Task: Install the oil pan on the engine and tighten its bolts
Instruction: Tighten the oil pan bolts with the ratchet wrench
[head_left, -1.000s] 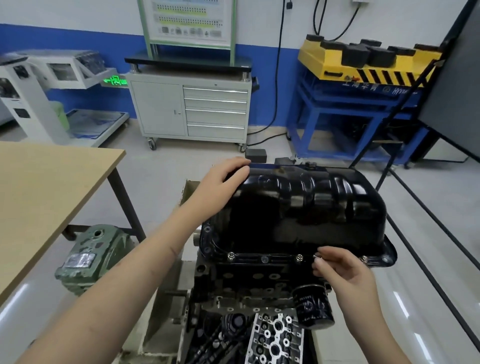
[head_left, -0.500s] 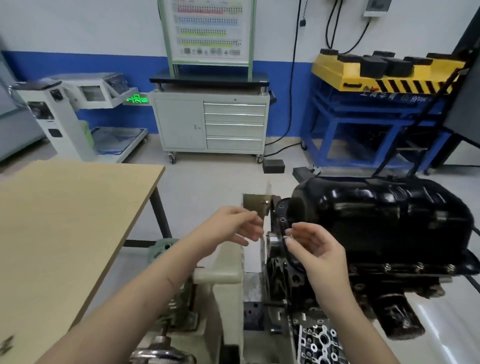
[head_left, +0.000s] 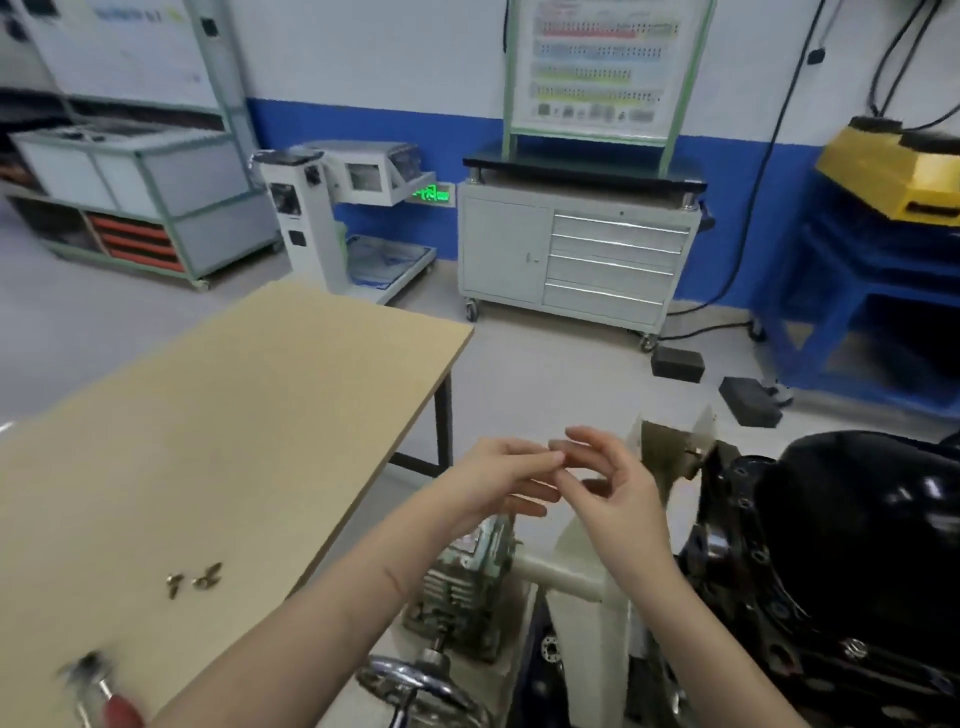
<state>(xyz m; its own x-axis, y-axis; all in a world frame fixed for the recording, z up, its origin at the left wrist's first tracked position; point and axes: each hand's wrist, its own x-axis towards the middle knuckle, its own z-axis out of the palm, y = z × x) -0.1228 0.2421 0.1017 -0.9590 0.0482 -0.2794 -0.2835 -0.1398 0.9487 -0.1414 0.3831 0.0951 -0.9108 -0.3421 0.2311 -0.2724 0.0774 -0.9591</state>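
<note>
An automotive training workshop: wheeled tool cabinet (head_left: 571, 260), wiring display board (head_left: 602, 67), engine stand (head_left: 576, 582), wooden workbench (head_left: 208, 441).

Both hands meet in mid-air between the table (head_left: 218, 441) and the engine: the left hand (head_left: 498, 480) reaches in with fingers extended, the right hand (head_left: 608, 480) has its fingers loosely curled, their fingertips touching; whether anything is held is too blurred to tell. The black oil pan (head_left: 852, 525) sits on the engine (head_left: 779, 649) at the right. A few bolts (head_left: 195, 578) lie on the table, near a red-handled tool (head_left: 106, 696) at its near edge. A chrome handwheel (head_left: 421, 686) shows below the forearms.
</note>
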